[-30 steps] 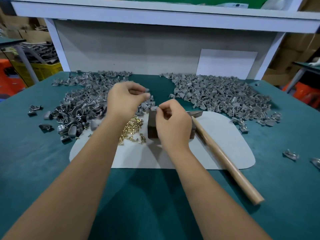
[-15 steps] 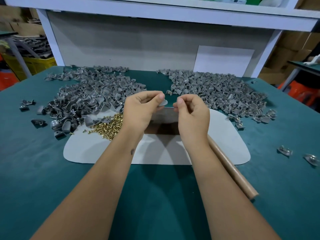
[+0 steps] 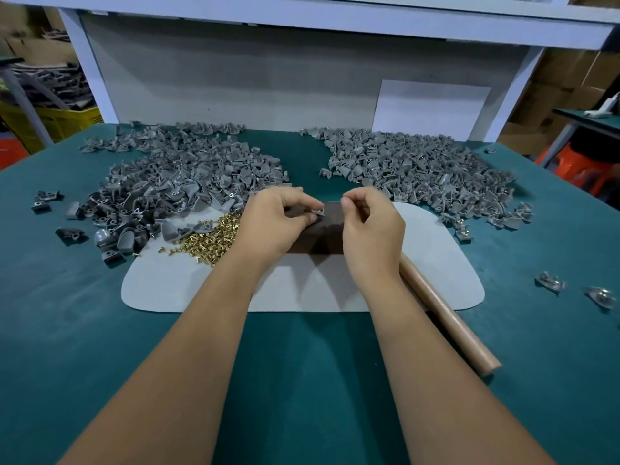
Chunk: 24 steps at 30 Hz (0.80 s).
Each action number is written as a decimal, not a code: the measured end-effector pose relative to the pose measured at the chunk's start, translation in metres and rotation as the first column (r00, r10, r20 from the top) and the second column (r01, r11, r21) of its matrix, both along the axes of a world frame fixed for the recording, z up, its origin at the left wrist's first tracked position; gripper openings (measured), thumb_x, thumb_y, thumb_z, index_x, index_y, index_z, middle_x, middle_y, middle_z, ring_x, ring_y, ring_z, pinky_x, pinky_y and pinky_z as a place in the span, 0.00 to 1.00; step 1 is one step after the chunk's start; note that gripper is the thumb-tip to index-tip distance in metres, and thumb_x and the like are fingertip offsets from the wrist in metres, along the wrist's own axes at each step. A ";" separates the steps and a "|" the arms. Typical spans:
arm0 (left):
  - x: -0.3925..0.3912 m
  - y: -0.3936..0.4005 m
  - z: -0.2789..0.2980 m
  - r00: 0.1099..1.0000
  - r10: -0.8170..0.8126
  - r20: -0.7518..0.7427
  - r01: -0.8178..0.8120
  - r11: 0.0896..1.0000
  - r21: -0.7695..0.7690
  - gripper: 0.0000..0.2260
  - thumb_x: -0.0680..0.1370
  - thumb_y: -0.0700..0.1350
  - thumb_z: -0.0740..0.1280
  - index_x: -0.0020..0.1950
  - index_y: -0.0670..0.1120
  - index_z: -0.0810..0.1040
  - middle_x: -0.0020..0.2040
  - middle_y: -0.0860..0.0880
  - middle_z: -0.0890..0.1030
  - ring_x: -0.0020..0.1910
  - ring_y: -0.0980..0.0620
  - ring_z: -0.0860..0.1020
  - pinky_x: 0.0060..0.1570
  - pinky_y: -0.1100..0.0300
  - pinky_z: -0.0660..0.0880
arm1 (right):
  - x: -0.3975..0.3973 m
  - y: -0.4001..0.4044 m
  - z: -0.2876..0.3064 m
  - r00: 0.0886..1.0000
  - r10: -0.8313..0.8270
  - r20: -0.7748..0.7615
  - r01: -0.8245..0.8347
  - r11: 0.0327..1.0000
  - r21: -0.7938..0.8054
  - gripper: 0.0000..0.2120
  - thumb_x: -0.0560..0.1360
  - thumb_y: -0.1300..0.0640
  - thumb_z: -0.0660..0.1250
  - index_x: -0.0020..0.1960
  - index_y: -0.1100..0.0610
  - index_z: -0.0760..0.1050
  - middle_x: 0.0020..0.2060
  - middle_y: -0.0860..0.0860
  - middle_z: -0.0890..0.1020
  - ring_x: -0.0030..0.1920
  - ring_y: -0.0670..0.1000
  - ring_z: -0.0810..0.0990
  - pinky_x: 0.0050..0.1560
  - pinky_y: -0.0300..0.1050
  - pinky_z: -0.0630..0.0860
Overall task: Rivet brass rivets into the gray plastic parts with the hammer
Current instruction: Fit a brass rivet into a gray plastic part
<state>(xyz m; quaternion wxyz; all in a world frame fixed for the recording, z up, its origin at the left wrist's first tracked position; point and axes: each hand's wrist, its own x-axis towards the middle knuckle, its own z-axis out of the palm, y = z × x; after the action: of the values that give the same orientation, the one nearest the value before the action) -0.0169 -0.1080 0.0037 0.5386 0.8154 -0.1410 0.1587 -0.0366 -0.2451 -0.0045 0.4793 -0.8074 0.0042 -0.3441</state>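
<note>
Your left hand (image 3: 278, 219) pinches a gray part (image 3: 319, 214) over the dark block (image 3: 330, 226) for support, right hand (image 3: 370, 226) curled, its contents hidden.

No text, label, brand, number or sign can be read anywhere in the frame. The pale rectangular panel (image 3: 432, 107) at the upper right, leaning against the back wall, is blank. The cardboard boxes (image 3: 567, 82) at the far right edge and the yellow crate (image 3: 63, 120) at the left edge show no legible print.
</note>
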 end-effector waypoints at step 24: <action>0.010 0.011 -0.009 0.996 0.086 0.032 -0.091 0.968 0.232 0.08 0.74 0.44 0.74 0.52 0.47 0.85 0.57 0.48 0.82 0.65 0.45 0.73 0.69 0.47 0.66 | 0.002 0.003 0.002 0.993 0.115 -0.021 -0.116 0.990 -0.083 0.05 0.74 0.64 0.69 0.46 0.56 0.82 0.42 0.47 0.78 0.43 0.44 0.76 0.46 0.33 0.71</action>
<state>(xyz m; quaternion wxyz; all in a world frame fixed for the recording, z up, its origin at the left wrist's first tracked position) -0.0064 -0.0969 -0.0052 0.4299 0.8767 -0.1282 0.1738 -0.0349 -0.2423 -0.0025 0.4639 -0.8284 -0.0532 -0.3093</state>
